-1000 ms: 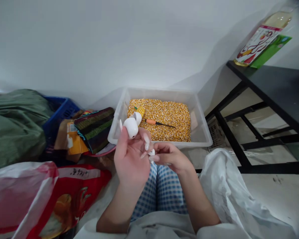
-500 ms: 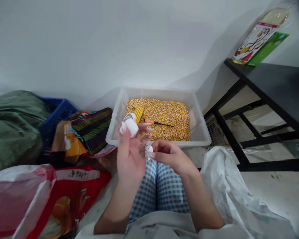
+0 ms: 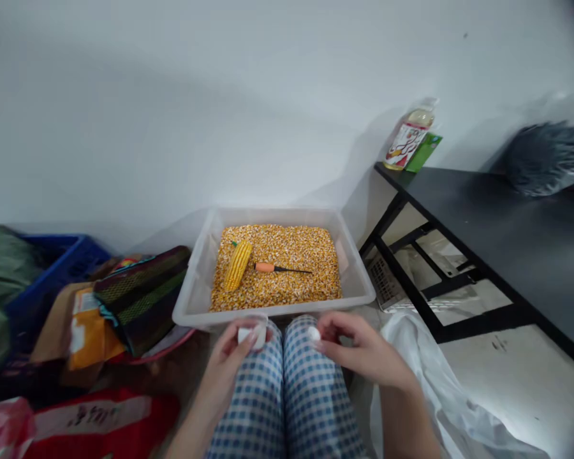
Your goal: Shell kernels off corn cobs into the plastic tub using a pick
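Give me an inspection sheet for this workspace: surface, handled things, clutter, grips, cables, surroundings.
Surface: kernels in a bin; cob and tool lie on them.
Handled things: case and white piece, apart; fine detail blurred.
Clutter: crate, mesh bag and red bag left; white bag right.
Grips: left hand holds the case; right hand pinches the white piece.
Cables: nothing seen.
Surroundings: wall; black table bearing bottle and green box.

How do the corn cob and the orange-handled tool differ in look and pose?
The corn cob is thick and yellow, while the tool is thin, with an orange handle and a dark shaft. The cob slants, its green end toward the wall; the tool lies nearly sideways, shaft pointing right. Both rest on kernels.
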A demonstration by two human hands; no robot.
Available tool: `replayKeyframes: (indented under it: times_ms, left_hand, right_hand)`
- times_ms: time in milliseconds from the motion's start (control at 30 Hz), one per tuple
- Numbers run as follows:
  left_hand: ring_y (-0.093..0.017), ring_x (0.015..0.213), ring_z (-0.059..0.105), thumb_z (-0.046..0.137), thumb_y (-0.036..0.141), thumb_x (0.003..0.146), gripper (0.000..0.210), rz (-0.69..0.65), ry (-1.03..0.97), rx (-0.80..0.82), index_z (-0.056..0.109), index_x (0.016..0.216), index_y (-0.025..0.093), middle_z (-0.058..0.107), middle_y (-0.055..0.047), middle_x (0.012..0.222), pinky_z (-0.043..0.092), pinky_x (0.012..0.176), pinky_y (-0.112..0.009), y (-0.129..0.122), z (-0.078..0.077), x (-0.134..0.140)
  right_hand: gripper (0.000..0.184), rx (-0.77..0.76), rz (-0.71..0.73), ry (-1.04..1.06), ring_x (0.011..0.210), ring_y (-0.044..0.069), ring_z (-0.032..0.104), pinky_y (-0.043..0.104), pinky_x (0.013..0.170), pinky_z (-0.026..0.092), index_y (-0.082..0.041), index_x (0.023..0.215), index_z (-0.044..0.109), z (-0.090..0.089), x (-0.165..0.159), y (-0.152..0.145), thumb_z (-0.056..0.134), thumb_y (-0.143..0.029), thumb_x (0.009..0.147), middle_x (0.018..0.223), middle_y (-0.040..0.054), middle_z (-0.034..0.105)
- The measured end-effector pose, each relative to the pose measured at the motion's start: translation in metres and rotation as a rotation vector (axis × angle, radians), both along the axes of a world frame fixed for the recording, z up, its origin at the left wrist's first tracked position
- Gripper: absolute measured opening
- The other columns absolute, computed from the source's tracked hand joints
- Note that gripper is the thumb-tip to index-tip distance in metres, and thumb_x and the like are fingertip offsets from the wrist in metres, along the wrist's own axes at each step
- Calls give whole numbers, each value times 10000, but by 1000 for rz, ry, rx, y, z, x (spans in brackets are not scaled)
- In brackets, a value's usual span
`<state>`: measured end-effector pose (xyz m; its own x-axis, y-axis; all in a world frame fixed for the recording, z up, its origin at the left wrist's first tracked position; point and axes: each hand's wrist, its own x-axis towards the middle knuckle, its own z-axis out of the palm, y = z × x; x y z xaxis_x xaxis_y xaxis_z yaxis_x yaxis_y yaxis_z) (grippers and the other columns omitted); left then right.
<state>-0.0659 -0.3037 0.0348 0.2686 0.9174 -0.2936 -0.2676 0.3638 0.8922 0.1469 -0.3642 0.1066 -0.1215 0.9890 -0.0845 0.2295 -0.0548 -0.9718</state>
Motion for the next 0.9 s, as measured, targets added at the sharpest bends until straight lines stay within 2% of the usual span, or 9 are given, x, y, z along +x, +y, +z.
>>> replayKeyframes:
  times_ms: [67,167,233,300,400,567,700,800,900]
  left_hand:
    - [-210,711,638,698,425,669,286,-148,65,-58,616,772,171,669,-41,735,474,678,-305,-13,-15,-5]
    - [-210,658,625,651,509,684,316,-363,119,-95,630,703,194,660,-27,728,473,667,-335,-36,-39,-7]
    - [-213,639,623,632,542,686,321,-470,132,-88,665,764,233,665,-21,748,466,626,-333,-52,-55,-6]
    - [-217,671,628,591,557,721,339,-554,156,-83,678,880,270,673,-22,731,455,593,-316,-63,-69,-4]
    - [-222,689,635,605,580,695,409,-584,148,-63,672,968,283,691,-34,794,442,530,-293,-70,-80,0]
    - [-248,863,635,638,556,685,419,-581,132,-41,699,954,240,686,-62,946,506,684,-331,-58,-71,6]
    - [-255,949,620,636,476,729,334,-404,102,-27,706,954,239,667,-61,1042,507,802,-370,-48,-58,7]
    - [-260,1024,593,620,441,755,326,-210,69,-40,693,988,226,639,-75,1117,505,825,-363,-43,-47,7]
    - [-245,1127,533,558,395,816,341,-110,-18,5,644,1089,211,588,-83,1207,467,897,-350,-36,-37,7]
  right_hand:
    - [184,75,-127,-110,596,110,430,221,539,373,-180,765,572,16,18,-18,610,-356,800,643,-10,478]
    - [156,186,-353,-261,658,155,493,256,565,419,-204,817,595,39,41,-51,602,-358,801,720,35,540]
    - [152,203,-461,-352,684,184,523,276,568,446,-218,832,611,49,51,-75,606,-364,792,756,61,562]
    - [146,216,-537,-427,675,192,532,274,546,456,-228,820,616,53,56,-95,609,-370,784,756,68,564]
    - [147,180,-545,-497,681,187,531,262,554,457,-225,800,601,48,56,-112,599,-372,790,749,57,551]
    - [177,43,-431,-493,655,144,484,242,595,426,-199,796,554,27,45,-103,524,-363,853,704,12,499]
    - [192,-4,-280,-403,639,130,464,228,565,393,-185,762,532,3,21,-78,503,-345,864,674,-2,482]
    - [171,-16,-178,-351,633,127,464,226,557,377,-180,756,538,-18,-2,-60,503,-313,856,673,-3,491]
    - [125,5,-187,-402,608,124,458,231,549,352,-178,775,546,-41,-16,-48,506,-278,839,664,-3,496]
